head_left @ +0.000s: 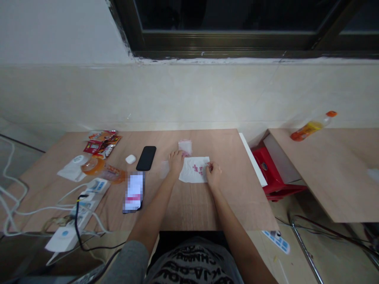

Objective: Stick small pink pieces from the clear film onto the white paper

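Note:
A white tissue (189, 173) lies on the wooden table in front of me, with several small red pieces (197, 169) on it. My left hand (175, 162) rests palm down at its upper left corner, fingers stretched forward towards a small clear plastic bag (185, 146) with reddish bits near its bottom. Over the tissue's right edge, my right hand (214, 173) is curled in a pinch beside the red pieces. Whatever its fingertips hold is too small to make out. A faint clear plastic piece (164, 169) lies left of my left wrist.
Left of my hands are a black phone (146, 158), a lit phone (134, 192), a white case (130, 159), an orange bottle (103, 170), snack wrappers (102, 142) and a power strip (89, 203) with cables. Rightward stand a red stool (268, 173) and another table (334, 173).

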Motion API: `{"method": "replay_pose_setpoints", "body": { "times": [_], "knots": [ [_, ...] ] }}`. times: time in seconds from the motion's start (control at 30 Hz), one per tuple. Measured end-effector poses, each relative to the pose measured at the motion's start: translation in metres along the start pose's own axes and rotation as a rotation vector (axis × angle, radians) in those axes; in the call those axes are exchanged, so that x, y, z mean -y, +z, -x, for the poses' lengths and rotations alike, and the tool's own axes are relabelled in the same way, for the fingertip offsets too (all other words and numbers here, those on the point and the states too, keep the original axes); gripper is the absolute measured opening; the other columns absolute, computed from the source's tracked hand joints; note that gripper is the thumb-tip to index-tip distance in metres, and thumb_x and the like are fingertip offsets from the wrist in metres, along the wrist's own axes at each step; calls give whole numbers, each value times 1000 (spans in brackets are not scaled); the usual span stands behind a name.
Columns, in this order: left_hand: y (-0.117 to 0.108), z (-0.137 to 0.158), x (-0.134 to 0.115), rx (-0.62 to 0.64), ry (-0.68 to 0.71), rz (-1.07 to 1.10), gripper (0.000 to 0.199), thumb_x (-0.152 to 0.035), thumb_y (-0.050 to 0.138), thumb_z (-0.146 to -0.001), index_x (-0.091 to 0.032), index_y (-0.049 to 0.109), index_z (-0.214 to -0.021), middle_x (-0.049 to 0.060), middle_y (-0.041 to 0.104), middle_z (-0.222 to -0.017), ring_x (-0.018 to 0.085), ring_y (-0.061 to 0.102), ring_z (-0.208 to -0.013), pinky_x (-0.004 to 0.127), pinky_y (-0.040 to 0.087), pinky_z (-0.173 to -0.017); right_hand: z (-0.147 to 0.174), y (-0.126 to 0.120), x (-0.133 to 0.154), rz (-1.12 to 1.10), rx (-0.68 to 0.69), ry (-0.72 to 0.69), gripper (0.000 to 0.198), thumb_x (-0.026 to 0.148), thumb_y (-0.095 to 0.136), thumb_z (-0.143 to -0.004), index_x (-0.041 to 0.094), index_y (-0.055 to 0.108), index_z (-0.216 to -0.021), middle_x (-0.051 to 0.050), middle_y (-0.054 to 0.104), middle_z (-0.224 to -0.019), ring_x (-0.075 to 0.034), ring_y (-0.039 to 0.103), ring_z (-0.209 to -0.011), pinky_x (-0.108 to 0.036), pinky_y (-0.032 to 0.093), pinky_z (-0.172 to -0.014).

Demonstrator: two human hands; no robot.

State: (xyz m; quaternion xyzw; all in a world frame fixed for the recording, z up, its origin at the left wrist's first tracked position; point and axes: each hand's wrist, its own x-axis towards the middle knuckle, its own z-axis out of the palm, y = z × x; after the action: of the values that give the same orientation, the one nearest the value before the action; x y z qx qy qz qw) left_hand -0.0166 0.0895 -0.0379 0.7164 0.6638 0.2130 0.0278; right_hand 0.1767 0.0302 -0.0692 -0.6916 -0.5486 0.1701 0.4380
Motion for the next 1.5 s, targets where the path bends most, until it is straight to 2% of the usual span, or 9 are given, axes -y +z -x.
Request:
{"method": "replay_pose_setpoints", "body": {
  "times": [0.2, 0.37, 0.53, 0.63, 0.8, 1.0, 1.2, 1.4, 1.5],
  "knots": [
    [-18, -4, -10, -92, -42, 111, 24, -24, 44, -93, -21, 67, -99, 10, 68, -107, 28, 55, -106, 45, 38, -97, 1, -1, 0, 1, -4, -11, 25, 31, 45, -83, 17, 63, -93, -5, 62, -79, -21, 54, -79, -34, 40, -78],
    [-40, 10, -28, -251, -150, 666, 18, -32, 46, -92, -20, 59, -96, 8, 68, -100, 21, 62, -97, 35, 47, -88, 2, -2, 4, -82, -40, 3, 30, 38, 46, -86, 16, 64, -96, -7, 62, -83, -22, 54, -82, -36, 41, -78],
    [-38, 43, -40, -77, -316, 1159, 24, -44, 55, -83, -20, 53, -83, 5, 68, -84, 18, 68, -81, 30, 53, -74, 11, -7, 21, -529, 145, 103, 41, 52, 42, -91, 20, 65, -103, -5, 63, -84, -19, 56, -74, -31, 44, -70],
    [-34, 58, -41, 27, -438, 1279, 30, -48, 62, -75, -20, 52, -81, 3, 67, -74, 18, 68, -71, 31, 54, -68, 17, -14, 33, -679, 320, 103, 41, 57, 47, -89, 22, 65, -78, -2, 59, -71, -18, 53, -69, -29, 42, -66],
    [-32, 68, -34, 19, -583, 1303, 31, -46, 63, -72, -18, 54, -84, 4, 70, -72, 17, 69, -65, 29, 55, -65, 22, -25, 44, -755, 438, 129, 38, 55, 57, -84, 22, 62, -66, 0, 56, -67, -17, 51, -67, -28, 41, -66],
    [-33, 70, -26, -40, -579, 1269, 30, -41, 63, -75, -18, 53, -91, 5, 71, -74, 19, 71, -70, 28, 55, -65, 21, -29, 45, -719, 513, 135, 38, 57, 61, -78, 21, 62, -63, 0, 57, -64, -17, 52, -66, -29, 40, -65],
    [-46, 76, -34, -105, -425, 965, 37, -42, 67, -75, -22, 51, -102, 6, 68, -97, 16, 67, -77, 27, 53, -66, 21, -29, 49, -686, 466, 121, 37, 55, 66, -74, 20, 65, -64, 0, 56, -61, -14, 46, -59, -27, 37, -60],
    [-67, 80, -53, 41, -159, 868, 21, -38, 67, -75, -20, 60, -84, 6, 61, -99, 16, 61, -87, 24, 51, -66, 25, -31, 60, -601, 454, 25, 30, 48, 66, -76, 20, 67, -67, 0, 59, -62, -14, 46, -58, -26, 36, -58],
    [-71, 80, -57, 97, -143, 893, 16, -35, 60, -81, -18, 62, -81, 5, 61, -94, 16, 60, -87, 23, 49, -66, 26, -31, 63, -592, 443, -7, 30, 48, 67, -76, 19, 65, -65, 0, 59, -61, -13, 47, -59, -26, 37, -59]
  ]
}}
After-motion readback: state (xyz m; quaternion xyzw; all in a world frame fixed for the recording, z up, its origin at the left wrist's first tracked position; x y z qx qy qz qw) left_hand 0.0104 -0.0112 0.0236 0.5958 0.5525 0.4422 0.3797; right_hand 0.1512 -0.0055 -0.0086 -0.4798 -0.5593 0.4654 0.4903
